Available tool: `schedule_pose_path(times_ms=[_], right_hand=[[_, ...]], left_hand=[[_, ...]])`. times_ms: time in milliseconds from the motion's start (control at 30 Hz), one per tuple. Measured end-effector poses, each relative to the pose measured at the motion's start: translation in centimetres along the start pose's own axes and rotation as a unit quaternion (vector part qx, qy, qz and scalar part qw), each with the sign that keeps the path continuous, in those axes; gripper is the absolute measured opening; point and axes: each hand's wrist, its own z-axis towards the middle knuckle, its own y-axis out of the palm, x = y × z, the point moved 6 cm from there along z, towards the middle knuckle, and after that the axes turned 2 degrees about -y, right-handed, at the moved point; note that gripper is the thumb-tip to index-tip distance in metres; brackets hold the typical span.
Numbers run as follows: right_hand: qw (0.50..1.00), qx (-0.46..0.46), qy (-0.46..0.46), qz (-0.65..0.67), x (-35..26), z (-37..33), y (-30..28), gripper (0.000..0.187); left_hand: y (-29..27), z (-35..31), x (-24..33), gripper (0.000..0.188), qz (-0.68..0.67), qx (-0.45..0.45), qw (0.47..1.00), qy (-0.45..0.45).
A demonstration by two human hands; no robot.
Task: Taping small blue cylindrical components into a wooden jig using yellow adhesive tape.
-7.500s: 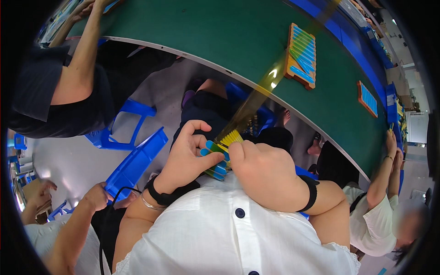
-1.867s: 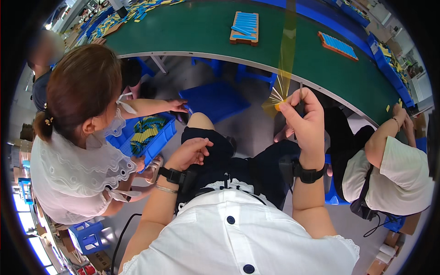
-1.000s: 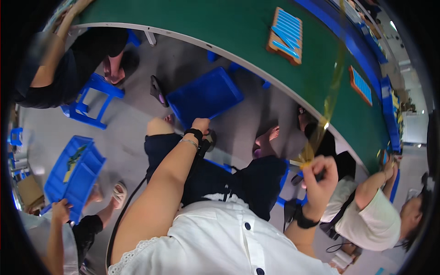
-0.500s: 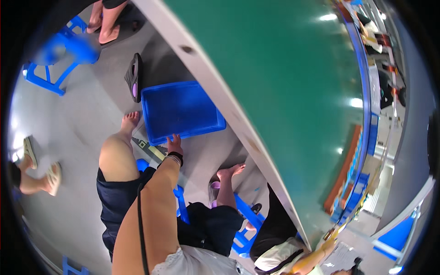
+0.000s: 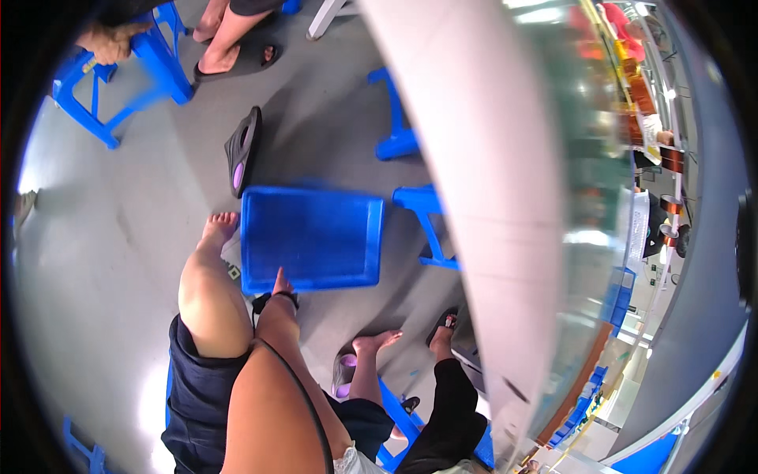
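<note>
A shallow blue plastic tray [image 5: 312, 284] appears to rest on the grey floor between my feet. My left hand [image 5: 280, 283] is at its near wall, with one finger over the rim and the other fingers hidden behind the wall. The grip looks closed on that rim. A black band circles the wrist, and a black cord [image 5: 300, 383] runs across the arm. Nothing shows on the tray's floor. Partly covered by the tray's near left corner is a flat patterned piece [image 5: 233, 270]. My right hand is outside the picture.
The white table edge [image 5: 482, 158] rises on the right, blurred, with a green top. Blue stools [image 5: 426, 225] stand under it; another stool [image 5: 150, 75] is far left. A dark slipper [image 5: 242, 150] lies beyond the tray. A co-worker's black-trousered leg [image 5: 454, 403] is lower right.
My view has shifted, and the table edge looms larger. The tray has turned slightly and come nearer to me, covering more of the patterned piece. My left hand stays at its near rim.
</note>
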Motion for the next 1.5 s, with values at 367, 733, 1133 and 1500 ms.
schedule_pose_path(times_ms=[367,733,1133,1500], right_hand=[[0.983,-0.057,0.171,0.023,2.6,-11.7,-3.2,0.072],[0.969,0.107,-0.217,0.042,-7.1,-13.7,3.6,0.024],[0.943,0.046,-0.299,0.136,-5.7,-11.7,7.5,0.018],[0.909,-0.03,-0.265,0.321,-5.3,-10.4,8.0,0.017]], left_hand=[[-0.9,-9.1,-11.5,0.051,0.165,-0.066,0.984,0.03],[-34.1,-20.6,-12.4,0.039,-0.26,-0.023,0.956,0.137],[-39.8,-42.3,-33.8,0.029,-0.537,0.268,0.786,0.144],[-42.7,-41.8,-15.9,0.026,-0.404,0.196,0.799,0.401]])
